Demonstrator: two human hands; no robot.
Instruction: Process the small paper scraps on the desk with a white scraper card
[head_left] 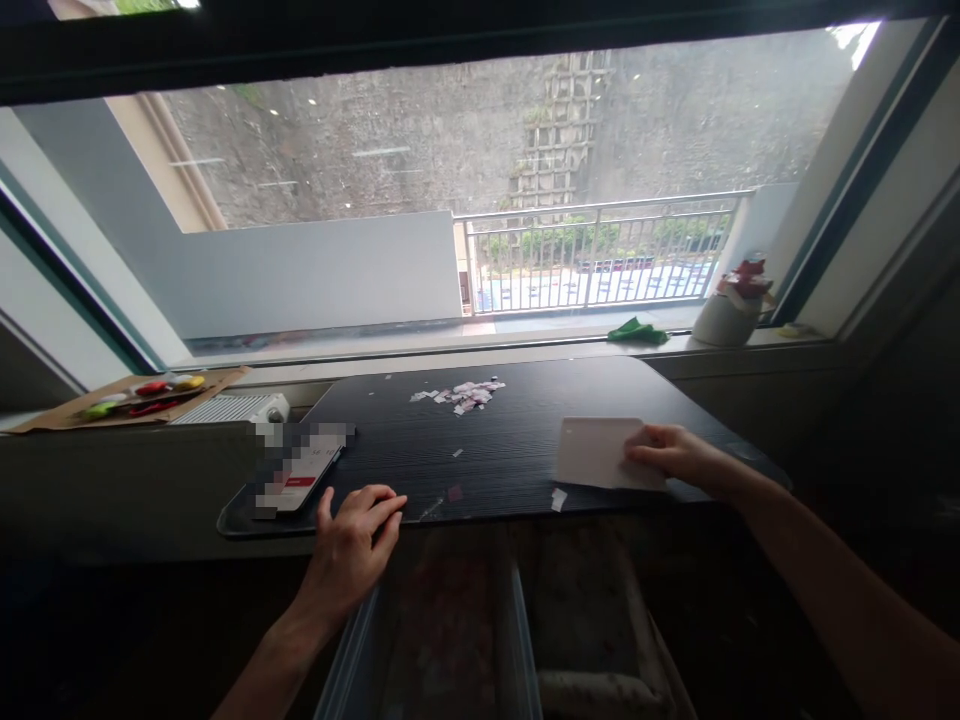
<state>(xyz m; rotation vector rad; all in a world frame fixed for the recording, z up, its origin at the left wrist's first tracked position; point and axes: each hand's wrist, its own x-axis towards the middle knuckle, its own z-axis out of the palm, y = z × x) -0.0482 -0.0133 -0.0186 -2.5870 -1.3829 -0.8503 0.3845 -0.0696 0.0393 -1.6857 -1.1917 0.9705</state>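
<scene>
My left hand (358, 535) rests on the near edge of a black desktop (510, 450), fingers curled over the rim, holding nothing I can see. My right hand (671, 455) grips a white flat card or scraper (596, 452) lying on the right part of the desktop. A pile of small white and pink paper scraps (459, 395) lies at the back middle. A few single scraps, such as a white bit (558, 498) near the front edge, are scattered about.
A phone (296, 480) lies on the desk's left. A cardboard tray (124, 400) with coloured items and a white device (229, 408) sit on the left ledge. A green cloth (637, 332) and a white pot (727, 315) stand on the windowsill. A bin (442, 630) sits below.
</scene>
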